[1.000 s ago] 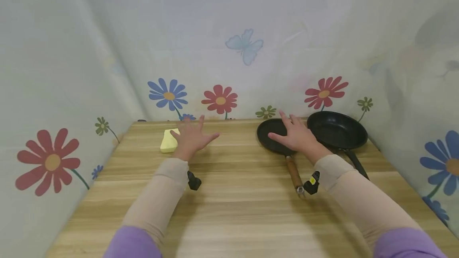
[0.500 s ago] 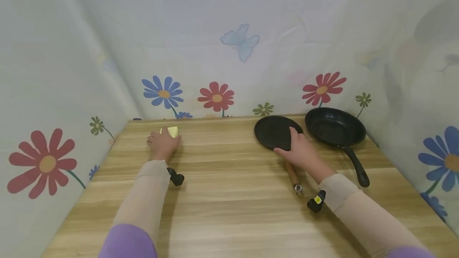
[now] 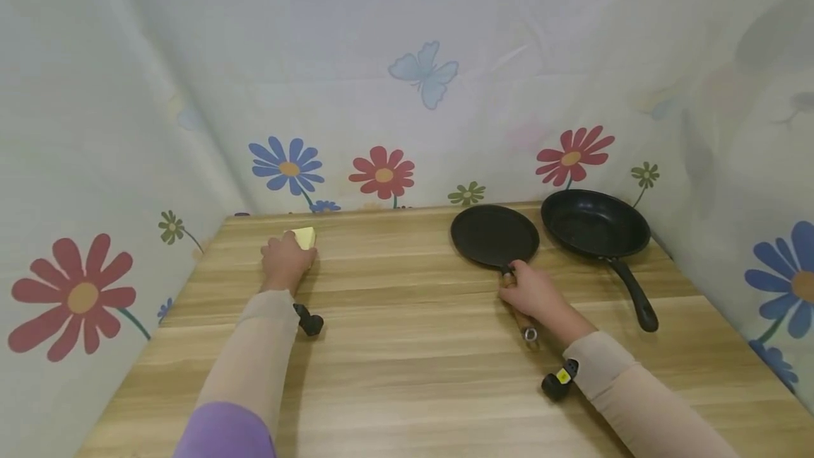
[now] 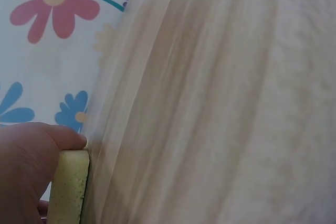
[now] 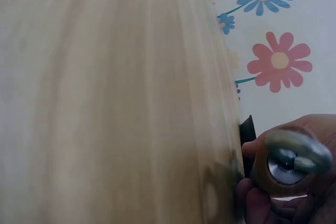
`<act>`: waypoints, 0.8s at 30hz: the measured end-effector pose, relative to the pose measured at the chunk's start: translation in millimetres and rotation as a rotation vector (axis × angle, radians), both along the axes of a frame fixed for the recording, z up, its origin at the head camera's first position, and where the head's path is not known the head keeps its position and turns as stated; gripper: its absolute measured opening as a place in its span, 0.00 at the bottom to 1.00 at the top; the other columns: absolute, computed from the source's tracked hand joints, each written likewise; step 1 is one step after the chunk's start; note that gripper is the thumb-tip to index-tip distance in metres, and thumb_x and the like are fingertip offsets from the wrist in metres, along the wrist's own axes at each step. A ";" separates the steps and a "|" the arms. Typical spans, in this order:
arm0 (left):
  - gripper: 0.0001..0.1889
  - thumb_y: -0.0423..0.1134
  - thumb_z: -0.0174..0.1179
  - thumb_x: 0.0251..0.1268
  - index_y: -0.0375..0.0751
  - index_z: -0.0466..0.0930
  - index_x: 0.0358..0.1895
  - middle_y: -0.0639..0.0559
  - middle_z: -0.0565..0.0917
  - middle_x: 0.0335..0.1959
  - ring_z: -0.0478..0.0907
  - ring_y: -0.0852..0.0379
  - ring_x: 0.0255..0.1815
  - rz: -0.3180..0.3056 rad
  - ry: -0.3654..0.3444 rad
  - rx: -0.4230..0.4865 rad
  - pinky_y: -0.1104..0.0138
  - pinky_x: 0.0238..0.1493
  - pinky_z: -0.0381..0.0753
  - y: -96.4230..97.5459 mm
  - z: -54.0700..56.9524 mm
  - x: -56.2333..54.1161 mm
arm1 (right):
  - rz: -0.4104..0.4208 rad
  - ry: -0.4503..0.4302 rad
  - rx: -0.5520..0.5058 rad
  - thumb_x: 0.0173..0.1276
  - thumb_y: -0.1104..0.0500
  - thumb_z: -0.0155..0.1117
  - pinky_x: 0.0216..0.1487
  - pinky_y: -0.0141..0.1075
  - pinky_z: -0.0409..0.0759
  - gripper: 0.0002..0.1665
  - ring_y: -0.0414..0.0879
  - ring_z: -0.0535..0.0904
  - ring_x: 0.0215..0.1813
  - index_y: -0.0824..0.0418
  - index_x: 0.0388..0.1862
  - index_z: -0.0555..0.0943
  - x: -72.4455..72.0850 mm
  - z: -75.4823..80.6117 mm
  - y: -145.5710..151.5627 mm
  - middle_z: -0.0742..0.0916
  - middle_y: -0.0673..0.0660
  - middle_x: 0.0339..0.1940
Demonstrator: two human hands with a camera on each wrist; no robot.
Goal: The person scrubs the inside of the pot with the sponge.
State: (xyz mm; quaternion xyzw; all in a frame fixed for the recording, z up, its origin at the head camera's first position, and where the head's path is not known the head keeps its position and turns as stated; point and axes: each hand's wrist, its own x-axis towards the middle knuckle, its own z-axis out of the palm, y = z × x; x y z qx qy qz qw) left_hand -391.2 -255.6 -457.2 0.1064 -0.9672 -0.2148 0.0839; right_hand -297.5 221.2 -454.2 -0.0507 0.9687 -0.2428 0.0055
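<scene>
At the back left of the table, my left hand [image 3: 284, 263] grips a pale yellow sponge [image 3: 305, 237]. In the left wrist view the thumb lies along one edge of the sponge [image 4: 69, 187], which sits against the wooden surface. On the right, my right hand [image 3: 537, 294] holds the wooden handle [image 3: 525, 324] of a flat black pan [image 3: 494, 235] near where it joins the pan. The right wrist view shows the fingers curled round that handle, its metal hanging ring [image 5: 299, 150] towards the camera. The flat pan rests on the table.
A deeper black frying pan [image 3: 594, 225] stands at the back right, its black handle [image 3: 636, 299] pointing towards the front. The wood-grain table [image 3: 407, 359] meets a flower-printed cloth [image 3: 343, 90] at the back and sides.
My left hand has moved left and taken hold of the sponge. My right hand has come down from over the flat pan and back to grip its handle.
</scene>
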 end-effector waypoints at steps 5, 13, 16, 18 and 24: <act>0.36 0.48 0.57 0.63 0.25 0.66 0.68 0.21 0.71 0.56 0.66 0.25 0.56 0.002 0.002 -0.015 0.40 0.54 0.69 1.1 0.1 0.7 | 0.011 0.019 -0.029 0.66 0.53 0.63 0.64 0.59 0.73 0.40 0.69 0.76 0.63 0.75 0.71 0.68 1.8 -0.8 1.6 0.80 0.74 0.62; 0.35 0.49 0.57 0.64 0.23 0.67 0.67 0.21 0.72 0.55 0.67 0.26 0.54 -0.029 0.014 -0.050 0.41 0.52 0.69 0.5 -2.1 3.7 | 0.030 0.012 -0.071 0.65 0.54 0.64 0.64 0.57 0.74 0.40 0.68 0.77 0.63 0.75 0.71 0.69 2.0 -2.6 2.9 0.81 0.72 0.62; 0.36 0.49 0.57 0.64 0.25 0.66 0.68 0.21 0.72 0.57 0.67 0.26 0.55 -0.032 0.012 -0.049 0.41 0.53 0.68 0.2 -3.5 4.6 | 0.046 -0.007 -0.059 0.64 0.52 0.65 0.64 0.58 0.73 0.44 0.68 0.77 0.63 0.76 0.73 0.66 3.2 -2.1 2.8 0.80 0.73 0.63; 0.37 0.50 0.56 0.65 0.25 0.66 0.69 0.21 0.71 0.58 0.67 0.25 0.56 -0.031 0.003 -0.052 0.41 0.53 0.69 -0.2 -4.5 4.5 | 0.060 -0.033 -0.055 0.64 0.51 0.65 0.64 0.58 0.73 0.47 0.67 0.77 0.62 0.75 0.75 0.63 5.6 -1.5 3.7 0.79 0.74 0.64; 0.37 0.51 0.55 0.65 0.27 0.64 0.71 0.20 0.70 0.58 0.66 0.25 0.57 -0.031 -0.010 -0.066 0.40 0.54 0.69 -1.4 -4.7 4.4 | 0.076 -0.052 -0.077 0.67 0.50 0.62 0.63 0.57 0.74 0.48 0.63 0.78 0.60 0.72 0.78 0.59 16.8 -4.1 9.3 0.77 0.72 0.67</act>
